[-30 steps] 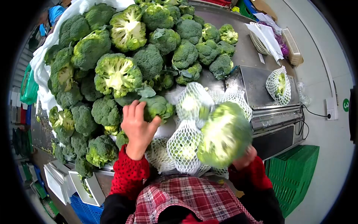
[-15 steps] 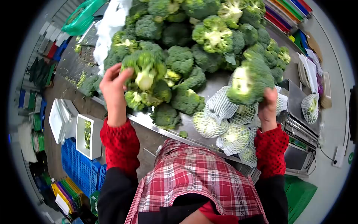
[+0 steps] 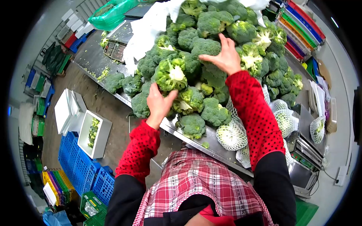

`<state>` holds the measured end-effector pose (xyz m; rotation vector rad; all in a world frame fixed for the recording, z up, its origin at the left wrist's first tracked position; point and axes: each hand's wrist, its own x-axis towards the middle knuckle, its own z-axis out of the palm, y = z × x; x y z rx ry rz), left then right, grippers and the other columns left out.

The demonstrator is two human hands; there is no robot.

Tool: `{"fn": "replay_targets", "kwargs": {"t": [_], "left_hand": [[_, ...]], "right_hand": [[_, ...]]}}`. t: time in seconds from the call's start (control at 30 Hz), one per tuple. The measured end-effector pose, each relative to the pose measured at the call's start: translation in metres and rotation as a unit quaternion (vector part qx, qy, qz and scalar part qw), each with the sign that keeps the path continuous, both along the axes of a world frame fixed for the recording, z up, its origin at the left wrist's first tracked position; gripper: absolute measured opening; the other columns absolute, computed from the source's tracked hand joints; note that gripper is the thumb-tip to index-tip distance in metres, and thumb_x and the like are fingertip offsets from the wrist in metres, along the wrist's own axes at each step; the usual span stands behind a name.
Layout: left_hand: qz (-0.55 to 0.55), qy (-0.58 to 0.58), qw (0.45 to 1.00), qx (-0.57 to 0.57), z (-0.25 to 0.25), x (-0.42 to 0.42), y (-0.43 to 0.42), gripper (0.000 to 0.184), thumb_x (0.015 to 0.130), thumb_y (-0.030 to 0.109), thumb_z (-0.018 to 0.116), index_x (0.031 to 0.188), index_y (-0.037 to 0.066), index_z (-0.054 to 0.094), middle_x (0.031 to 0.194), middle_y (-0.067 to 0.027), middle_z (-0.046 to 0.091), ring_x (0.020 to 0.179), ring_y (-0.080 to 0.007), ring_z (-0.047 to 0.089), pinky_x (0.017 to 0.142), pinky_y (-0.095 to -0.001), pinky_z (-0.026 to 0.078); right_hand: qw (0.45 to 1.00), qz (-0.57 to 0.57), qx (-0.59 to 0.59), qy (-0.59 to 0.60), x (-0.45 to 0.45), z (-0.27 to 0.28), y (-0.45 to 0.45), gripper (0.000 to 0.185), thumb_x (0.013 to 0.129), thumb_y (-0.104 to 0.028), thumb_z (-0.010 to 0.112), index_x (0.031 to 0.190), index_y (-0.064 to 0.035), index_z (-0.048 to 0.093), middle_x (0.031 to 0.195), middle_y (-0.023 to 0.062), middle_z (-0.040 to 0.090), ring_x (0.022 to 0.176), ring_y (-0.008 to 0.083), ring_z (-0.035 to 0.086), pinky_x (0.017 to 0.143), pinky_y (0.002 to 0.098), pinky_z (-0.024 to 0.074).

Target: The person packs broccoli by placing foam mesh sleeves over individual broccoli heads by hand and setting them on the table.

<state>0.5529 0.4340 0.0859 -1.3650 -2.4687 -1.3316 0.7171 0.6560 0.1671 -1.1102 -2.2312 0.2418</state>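
Note:
My left hand [image 3: 160,104] is at the lower edge of a broccoli head [image 3: 174,73] whose pale cut stem faces up. Its thumb and fingers lie on either side of that head, partly hidden by it. Farther up the heap, my right hand [image 3: 226,56] spreads its fingers and thumb over the side of a dark green broccoli head [image 3: 206,47]. More heads crowd around both hands, including a loose one [image 3: 191,126] near the table's front edge. Several white-netted broccoli heads [image 3: 232,135] lie below and beyond my right forearm, which partly covers them.
A white cloth or sheet [image 3: 145,35] lies along the heap's left side. A scale [image 3: 115,51] stands on the metal table [image 3: 90,56]. On the floor are a white foam box [image 3: 102,141] with green bits and blue crates [image 3: 77,160]. Coloured crates [image 3: 301,28] are stacked at right.
My right hand has let go of the broccoli head at the right and swung left over the heap. My left hand has shifted to the lower edge of its broccoli head. The view has turned.

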Motion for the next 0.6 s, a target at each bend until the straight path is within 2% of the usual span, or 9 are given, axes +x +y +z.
{"fn": "replay_targets", "kwargs": {"t": [0.07, 0.13, 0.2, 0.27, 0.3, 0.33, 0.4, 0.47, 0.6], "left_hand": [[-0.066, 0.107, 0.990, 0.059, -0.012, 0.016, -0.013, 0.057, 0.073, 0.032, 0.075, 0.109, -0.003, 0.050, 0.093, -0.0173, 0.059, 0.080, -0.0335, 0.061, 0.069, -0.0408, 0.050], [-0.117, 0.126, 0.984, 0.038, -0.020, 0.030, -0.015, 0.048, 0.077, 0.035, 0.073, 0.101, 0.000, 0.053, 0.075, -0.0115, 0.063, 0.058, -0.0286, 0.062, 0.051, -0.0369, 0.049], [-0.085, 0.070, 0.993, 0.031, -0.021, 0.020, 0.000, 0.040, 0.079, 0.034, 0.072, 0.097, 0.003, 0.053, 0.070, -0.0111, 0.064, 0.058, -0.0274, 0.063, 0.051, -0.0355, 0.049], [-0.061, -0.077, 0.991, 0.092, -0.027, 0.004, 0.006, 0.033, 0.080, 0.031, 0.071, 0.092, 0.006, 0.055, 0.073, -0.0106, 0.065, 0.060, -0.0257, 0.064, 0.054, -0.0361, 0.049], [-0.069, -0.051, 0.993, 0.081, -0.023, -0.003, 0.000, 0.032, 0.078, 0.031, 0.072, 0.089, 0.005, 0.057, 0.075, -0.0108, 0.065, 0.062, -0.0239, 0.064, 0.056, -0.0351, 0.050], [-0.073, -0.024, 0.995, 0.070, -0.017, -0.010, -0.009, 0.032, 0.077, 0.031, 0.074, 0.086, 0.004, 0.058, 0.076, -0.0109, 0.065, 0.064, -0.0221, 0.064, 0.058, -0.0341, 0.050], [-0.057, -0.074, 0.995, 0.029, -0.020, -0.019, -0.029, 0.035, 0.073, 0.031, 0.077, 0.087, 0.002, 0.063, 0.075, -0.0089, 0.065, 0.068, -0.0179, 0.064, 0.062, -0.0310, 0.051], [-0.041, -0.101, 0.994, -0.016, -0.016, -0.023, -0.045, 0.043, 0.071, 0.030, 0.079, 0.097, 0.000, 0.061, 0.079, -0.0095, 0.065, 0.069, -0.0185, 0.064, 0.064, -0.0305, 0.052], [0.000, -0.146, 0.989, 0.016, -0.005, -0.023, -0.055, 0.053, 0.068, 0.020, 0.081, 0.109, -0.001, 0.056, 0.091, -0.0111, 0.065, 0.076, -0.0147, 0.063, 0.064, -0.0280, 0.051]], "right_hand": [[0.996, -0.026, 0.082, 0.003, -0.010, -0.025, -0.010, 0.098, 0.067, -0.065, 0.069, 0.137, -0.0055, 0.036, 0.133, 0.0272, 0.038, 0.115, 0.0414, 0.046, 0.090, 0.0506, 0.0428], [0.982, -0.001, 0.179, -0.057, -0.024, -0.045, -0.035, 0.091, 0.072, -0.061, 0.067, 0.137, -0.0056, 0.036, 0.134, 0.0267, 0.035, 0.119, 0.0414, 0.039, 0.092, 0.0537, 0.0385], [0.995, -0.001, 0.087, -0.058, -0.024, -0.030, -0.032, 0.088, 0.074, -0.058, 0.067, 0.138, -0.0069, 0.036, 0.137, 0.0245, 0.033, 0.122, 0.0406, 0.037, 0.093, 0.0547, 0.0372], [0.995, 0.007, 0.069, -0.067, -0.010, -0.014, -0.025, 0.086, 0.074, -0.057, 0.067, 0.137, -0.0073, 0.037, 0.137, 0.0231, 0.037, 0.122, 0.0394, 0.038, 0.094, 0.0527, 0.0376], [0.990, 0.026, 0.139, -0.016, 0.004, -0.010, -0.029, 0.078, 0.076, -0.053, 0.067, 0.132, -0.0053, 0.044, 0.131, 0.0222, 0.044, 0.119, 0.0378, 0.043, 0.095, 0.0492, 0.0387], [0.981, 0.062, 0.180, 0.043, 0.018, -0.006, -0.039, 0.064, 0.078, -0.044, 0.068, 0.124, -0.0024, 0.051, 0.123, 0.0202, 0.052, 0.113, 0.0361, 0.049, 0.093, 0.0455, 0.0406], [0.982, 0.122, 0.096, 0.106, 0.045, -0.021, -0.069, 0.049, 0.077, -0.026, 0.072, 0.115, -0.0005, 0.054, 0.113, 0.0178, 0.057, 0.104, 0.0337, 0.054, 0.090, 0.0400, 0.0435], [0.987, 0.131, 0.081, 0.045, 0.068, -0.045, -0.092, 0.051, 0.074, -0.024, 0.075, 0.115, 0.0001, 0.054, 0.114, 0.0184, 0.056, 0.105, 0.0351, 0.053, 0.091, 0.0411, 0.0430], [0.988, 0.139, 0.004, 0.072, 0.071, -0.068, -0.141, 0.064, 0.070, -0.028, 0.078, 0.120, 0.0013, 0.051, 0.117, 0.0201, 0.054, 0.109, 0.0360, 0.051, 0.092, 0.0436, 0.0419]]}}
